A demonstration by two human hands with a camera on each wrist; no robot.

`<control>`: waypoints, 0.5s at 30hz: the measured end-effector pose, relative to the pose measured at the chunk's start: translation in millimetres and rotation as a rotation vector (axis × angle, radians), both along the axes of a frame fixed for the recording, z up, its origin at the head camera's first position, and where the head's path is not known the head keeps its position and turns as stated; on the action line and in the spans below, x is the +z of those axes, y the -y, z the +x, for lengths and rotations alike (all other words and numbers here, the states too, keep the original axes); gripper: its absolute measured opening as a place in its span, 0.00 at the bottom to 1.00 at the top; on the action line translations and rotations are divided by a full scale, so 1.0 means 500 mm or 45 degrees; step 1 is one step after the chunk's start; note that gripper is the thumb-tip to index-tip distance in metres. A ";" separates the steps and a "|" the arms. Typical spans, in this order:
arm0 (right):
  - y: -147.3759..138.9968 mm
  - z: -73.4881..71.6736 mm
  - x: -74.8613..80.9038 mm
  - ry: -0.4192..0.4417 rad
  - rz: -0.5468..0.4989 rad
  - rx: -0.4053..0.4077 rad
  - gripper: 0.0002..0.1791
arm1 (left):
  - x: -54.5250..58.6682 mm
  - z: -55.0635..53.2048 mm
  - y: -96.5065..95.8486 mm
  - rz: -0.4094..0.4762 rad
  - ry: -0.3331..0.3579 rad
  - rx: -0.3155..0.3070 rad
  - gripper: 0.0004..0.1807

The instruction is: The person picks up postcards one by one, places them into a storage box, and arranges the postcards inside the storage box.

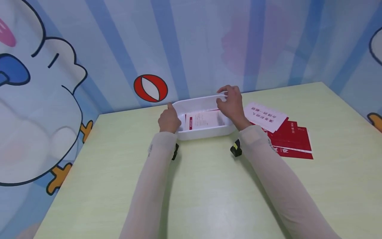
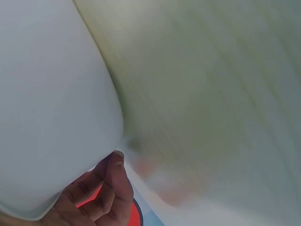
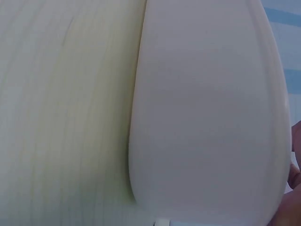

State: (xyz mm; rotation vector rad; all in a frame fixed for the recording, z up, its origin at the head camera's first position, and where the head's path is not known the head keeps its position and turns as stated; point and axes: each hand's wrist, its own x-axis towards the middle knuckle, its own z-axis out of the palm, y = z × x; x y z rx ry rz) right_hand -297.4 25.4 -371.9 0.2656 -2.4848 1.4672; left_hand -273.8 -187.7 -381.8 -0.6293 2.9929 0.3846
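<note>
A white plastic tray point(image 1: 206, 134) stands near the back edge of the table, with a printed white-and-red card point(image 1: 206, 120) lying inside. My left hand point(image 1: 169, 120) grips the tray's left end, its thumb up at the rim. At the right end, my right hand point(image 1: 232, 104) holds the rim between thumb and curled fingers. In the left wrist view the smooth outer wall of the tray point(image 2: 56, 94) fills the left side, with left fingers point(image 2: 117, 183) curled at its lower corner. The right wrist view shows the tray wall point(image 3: 207, 103) and a sliver of right fingers point(image 3: 295, 176).
Right of the tray, red printed cards point(image 1: 293, 137) lie overlapped, with a pale pink card point(image 1: 265, 116) on top beside my right wrist. A cartoon-printed blue curtain point(image 1: 203, 49) rises right behind the pale wooden table point(image 1: 206, 192).
</note>
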 end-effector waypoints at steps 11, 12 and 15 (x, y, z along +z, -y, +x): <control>-0.053 -0.004 -0.009 0.116 -0.005 -0.035 0.20 | 0.014 0.018 -0.006 -0.043 -0.028 -0.030 0.45; -0.058 -0.003 -0.011 0.131 -0.002 -0.038 0.20 | 0.014 0.018 -0.007 -0.041 -0.027 -0.033 0.45; -0.074 -0.002 -0.015 0.156 -0.006 -0.050 0.20 | 0.012 0.016 -0.007 -0.035 -0.014 -0.043 0.46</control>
